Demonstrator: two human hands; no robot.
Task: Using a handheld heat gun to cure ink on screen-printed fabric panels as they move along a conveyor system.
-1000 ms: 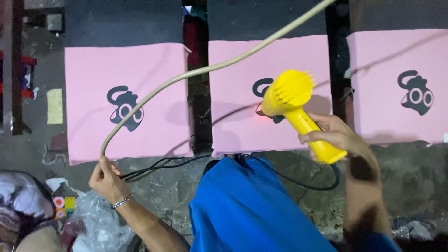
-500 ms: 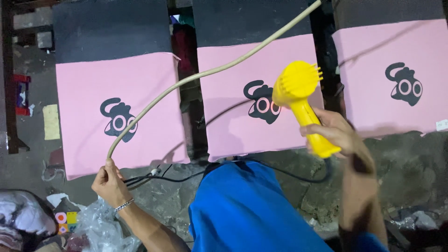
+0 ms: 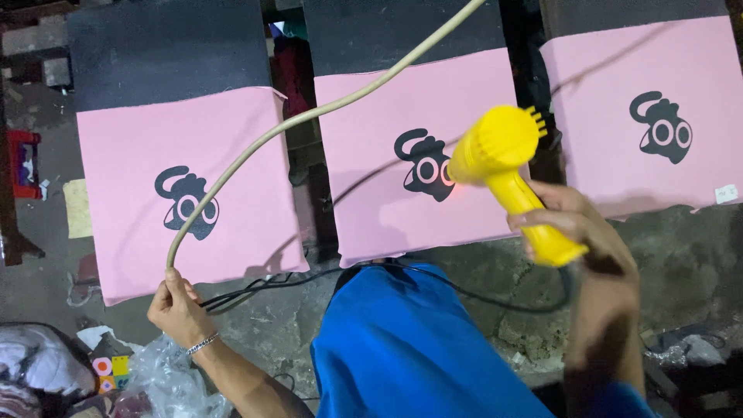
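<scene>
My right hand (image 3: 576,232) grips the handle of a yellow heat gun (image 3: 503,159), its nozzle aimed at the black cartoon print (image 3: 424,165) on the middle pink fabric panel (image 3: 410,209). A red glow shows at the nozzle. My left hand (image 3: 178,306) is closed around a thick beige cord (image 3: 309,116) that arcs up and away to the top right. Two more pink panels with the same black print lie at the left (image 3: 131,217) and the right (image 3: 619,77), each on a dark board.
Thin black cables (image 3: 255,286) run along the rough concrete edge in front of the panels. Crumpled clear plastic (image 3: 166,379) and colourful scraps lie at the lower left. Blue clothing (image 3: 410,348) fills the bottom centre. Dark gaps separate the boards.
The view has shifted so the panels sit further right and lower. The heat gun now points at the middle panel's print, slightly lower than before. My left hand still holds the cord.
</scene>
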